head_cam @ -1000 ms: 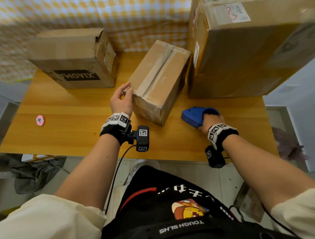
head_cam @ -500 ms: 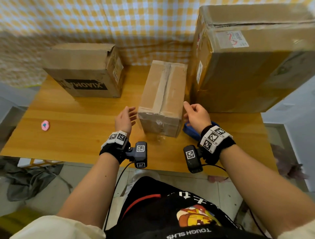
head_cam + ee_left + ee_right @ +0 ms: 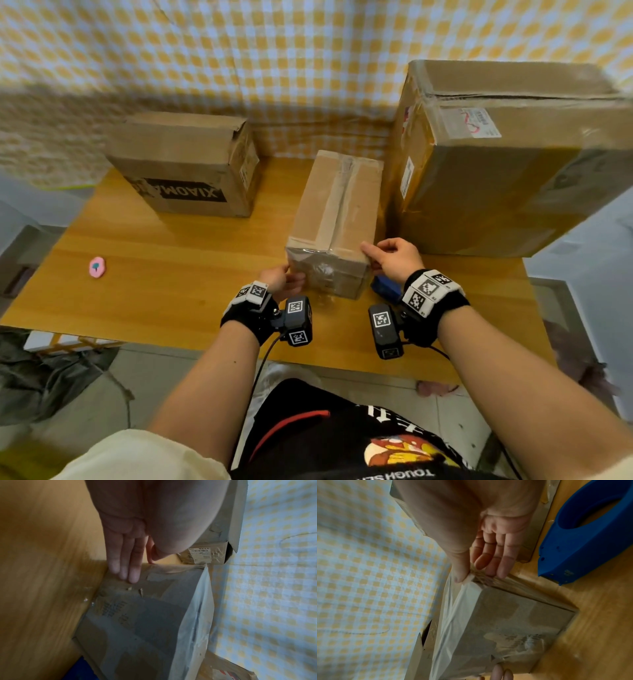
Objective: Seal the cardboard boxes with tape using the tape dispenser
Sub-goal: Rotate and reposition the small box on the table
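At the near end of the small cardboard box (image 3: pixel 337 219), left hand (image 3: pixel 279 282) has straight fingers (image 3: pixel 123 566) together, pressed flat against the box's left near corner. Right hand (image 3: pixel 394 258) is on the right near corner: thumb (image 3: pixel 459 573) on the top edge, fingers (image 3: pixel 498 561) extended down the side, lightly pinching the corner. Clear tape runs along the box's top seam and down its near face. Blue tape dispenser (image 3: pixel 385 287) lies on the wooden table (image 3: pixel 171 267) just right of the box, below the right wrist, unheld. XIAOMI box (image 3: pixel 186 164) sits left and behind; large cardboard box (image 3: pixel 507 164) stands right, close alongside. Pink object (image 3: pixel 97 267) far left of the box.
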